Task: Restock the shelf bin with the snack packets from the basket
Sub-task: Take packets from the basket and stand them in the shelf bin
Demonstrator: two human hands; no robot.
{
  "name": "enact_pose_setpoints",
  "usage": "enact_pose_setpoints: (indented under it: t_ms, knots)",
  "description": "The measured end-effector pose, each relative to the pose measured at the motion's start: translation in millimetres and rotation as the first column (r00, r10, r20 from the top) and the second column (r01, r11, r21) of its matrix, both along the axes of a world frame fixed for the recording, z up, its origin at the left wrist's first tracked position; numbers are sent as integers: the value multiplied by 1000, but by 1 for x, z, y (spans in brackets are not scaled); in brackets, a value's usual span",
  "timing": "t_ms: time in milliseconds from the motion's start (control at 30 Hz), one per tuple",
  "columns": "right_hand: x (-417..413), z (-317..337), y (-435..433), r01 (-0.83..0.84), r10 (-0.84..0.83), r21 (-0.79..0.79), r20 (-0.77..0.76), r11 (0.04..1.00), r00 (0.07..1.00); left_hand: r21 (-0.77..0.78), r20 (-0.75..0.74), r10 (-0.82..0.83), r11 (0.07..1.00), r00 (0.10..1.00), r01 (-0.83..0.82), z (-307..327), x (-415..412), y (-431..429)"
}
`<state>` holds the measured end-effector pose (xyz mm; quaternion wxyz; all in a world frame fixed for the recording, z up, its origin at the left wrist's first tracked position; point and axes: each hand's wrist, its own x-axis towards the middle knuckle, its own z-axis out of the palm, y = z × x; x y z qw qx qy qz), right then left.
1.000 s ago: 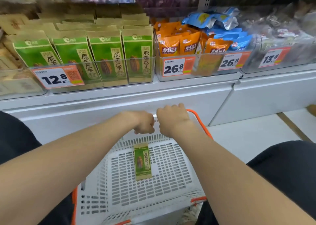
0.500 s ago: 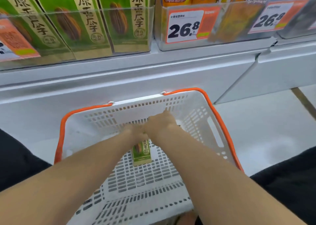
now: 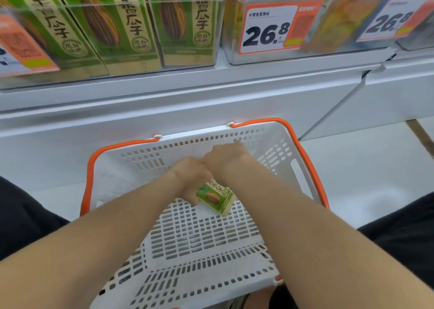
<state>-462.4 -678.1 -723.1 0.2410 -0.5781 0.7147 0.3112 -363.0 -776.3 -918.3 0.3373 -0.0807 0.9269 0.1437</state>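
A green snack packet [image 3: 215, 197] with a seed picture lies tilted inside the white basket [image 3: 145, 158]. Its far end is lifted off the slotted floor. My left hand [image 3: 189, 178] grips that far end, thumb down along the packet's side. My right hand [image 3: 225, 157] sits right beside it, touching it, close to the basket's far wall. Its fingers point away from me and are hidden, so I cannot see whether it holds the packet. Above, the clear shelf bin [image 3: 218, 26] is packed with upright packets of the same green kind.
The basket has orange handles [image 3: 305, 158] folded down on its rim and stands on the floor against the white shelf base [image 3: 211, 102]. To the right, another clear bin [image 3: 347, 50] with orange packets carries 26.8 price tags [image 3: 270, 30]. My dark-clothed knees flank the basket.
Both hands went from the basket's far rim down into it. The packet, flat a second ago, now is tilted with its far end raised. The view moved closer to the basket.
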Motion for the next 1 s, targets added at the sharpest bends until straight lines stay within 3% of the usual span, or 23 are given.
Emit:
enact_pose_setpoints:
  t_ms: [33,67,100,133,167,233,367,433,533,600,667,767,900,1000]
  knots:
    - [-5,2,1,1,-1,-10,1,1000,1000,-124,-102,-76,990,992,64,58,4,12]
    - [-9,9,3,24,-24,-28,5,999,1000,-119,-197,-96,990,976,73,108,7,26]
    - [-14,14,6,60,-60,-45,2,997,998,-316,-236,-225,938,945,144,116,12,27]
    - [-17,18,9,89,-88,-66,18,994,996,-356,-289,-250,924,924,138,106,9,23]
    - [-19,22,11,127,-123,-90,44,988,991,-344,-370,-225,934,901,92,116,15,23]
    - [-23,28,15,238,-221,-130,130,962,967,-309,-392,-181,950,902,56,130,24,20]
    - [-20,44,17,429,-352,-95,429,898,832,-324,-644,-194,945,740,-34,161,40,15]
    - [-15,53,16,497,-372,-104,536,862,758,-262,-712,-108,958,694,-119,176,49,11]
    - [-7,70,16,571,-350,-195,621,797,701,-49,-821,116,961,559,-272,198,68,11]
    - [-4,81,17,610,-292,-301,671,733,682,100,-842,302,901,447,-421,208,80,13]
    - [4,93,19,691,-194,-410,761,595,619,167,-851,401,819,340,-549,219,85,18]
    - [23,107,19,781,-40,-517,825,349,564,279,-878,453,746,154,-605,241,83,25]
    - [51,130,19,810,141,-554,832,189,536,445,-871,482,696,-92,-564,282,73,28]
    - [63,150,15,815,230,-564,817,134,528,367,-921,372,722,-118,-587,314,72,20]
